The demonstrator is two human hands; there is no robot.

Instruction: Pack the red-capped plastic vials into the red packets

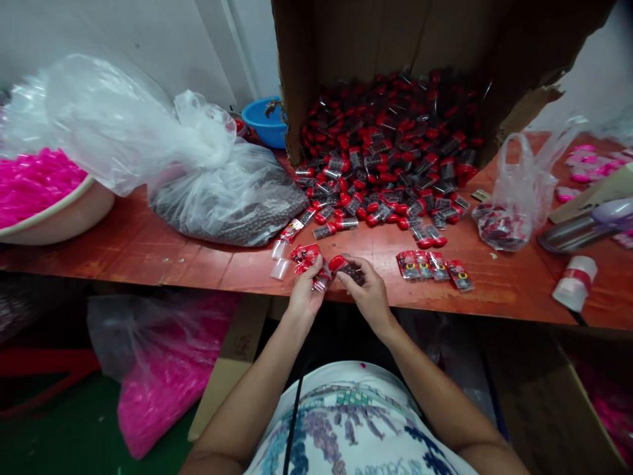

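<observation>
My left hand (305, 290) is closed on a small red printed label (307, 255) at the front edge of the red table (148, 254). My right hand (364, 289) pinches a small clear tube with a red cap (345, 266), filled with dark beads. The two hands nearly touch. A row of several labelled red packets (435, 267) lies just right of my right hand. Behind, a tipped cardboard box (346, 39) spills a heap of red-capped tubes (390, 158) onto the table.
A clear bag of dark beads (232, 204) lies at left, beside a bowl of pink caps (44, 191). A blue bowl (264, 122) stands behind. A small plastic bag (514, 198), a tape roll (576, 280) and a grey tool (588, 227) lie at right. A pink-filled bag (158, 389) sits under the table.
</observation>
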